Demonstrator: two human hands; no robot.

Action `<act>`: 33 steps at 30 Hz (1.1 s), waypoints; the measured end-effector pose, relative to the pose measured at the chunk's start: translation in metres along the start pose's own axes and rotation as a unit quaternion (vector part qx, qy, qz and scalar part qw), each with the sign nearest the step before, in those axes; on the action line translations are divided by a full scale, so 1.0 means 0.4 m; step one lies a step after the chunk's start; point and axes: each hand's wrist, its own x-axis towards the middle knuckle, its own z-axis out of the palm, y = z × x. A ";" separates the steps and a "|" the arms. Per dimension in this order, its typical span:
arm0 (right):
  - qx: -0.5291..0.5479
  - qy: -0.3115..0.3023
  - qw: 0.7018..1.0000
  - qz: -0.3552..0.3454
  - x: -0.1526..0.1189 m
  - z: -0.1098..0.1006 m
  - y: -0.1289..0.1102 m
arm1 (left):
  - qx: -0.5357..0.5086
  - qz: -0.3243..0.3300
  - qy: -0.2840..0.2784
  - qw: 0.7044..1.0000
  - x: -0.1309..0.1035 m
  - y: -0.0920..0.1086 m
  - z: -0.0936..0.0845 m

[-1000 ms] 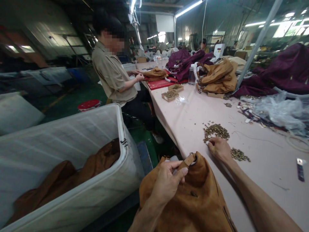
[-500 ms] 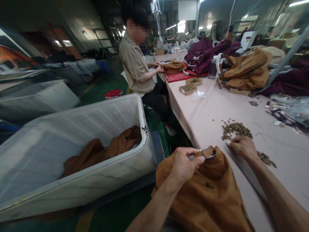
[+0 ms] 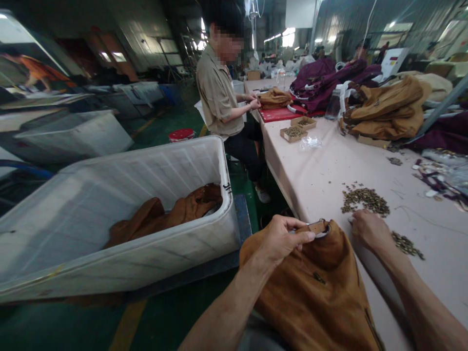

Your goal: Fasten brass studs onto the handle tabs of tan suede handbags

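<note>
A brown bag hangs against the table's near edge. My left hand is closed on the bag's short leather strap, thumb on top and fingers beneath; a metal ring joins the strap to the bag. On the table, my right hand is at the near side of a pile of small brass-coloured metal parts. Its fingers are curled together, and whatever is between them is hidden. A smaller heap of brass-coloured parts lies beside my right wrist.
A large white bin with brown bags inside stands to the left. Farther along the pink-covered table, a co-worker handles another brown bag. Small boxes of metal parts and heaped purple bags lie on the table.
The view has shifted slightly, so the surroundings appear farther right. My right hand's fingers have drawn in closer together by the pile. My left hand keeps its hold on the strap.
</note>
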 end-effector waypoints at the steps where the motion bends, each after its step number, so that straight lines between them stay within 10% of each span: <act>1: 0.001 0.004 1.000 -0.006 0.000 0.003 0.001 | 0.000 -0.001 0.001 1.000 0.000 -0.003 0.000; 7: 0.089 0.061 0.990 -0.092 -0.025 -0.101 -0.049 | 0.003 -0.017 0.026 1.000 0.010 -0.028 -0.004; 13: 0.269 0.126 0.895 -0.332 -0.113 -0.268 -0.215 | 0.006 -0.014 0.012 1.000 0.020 -0.028 -0.008; 19: 0.215 0.131 0.897 -0.363 -0.133 -0.247 -0.297 | -0.033 -0.021 -0.007 0.999 0.017 -0.014 0.002; 33: 0.343 0.066 0.876 -0.333 -0.142 -0.281 -0.286 | -0.027 0.005 -0.003 1.000 0.001 -0.016 0.014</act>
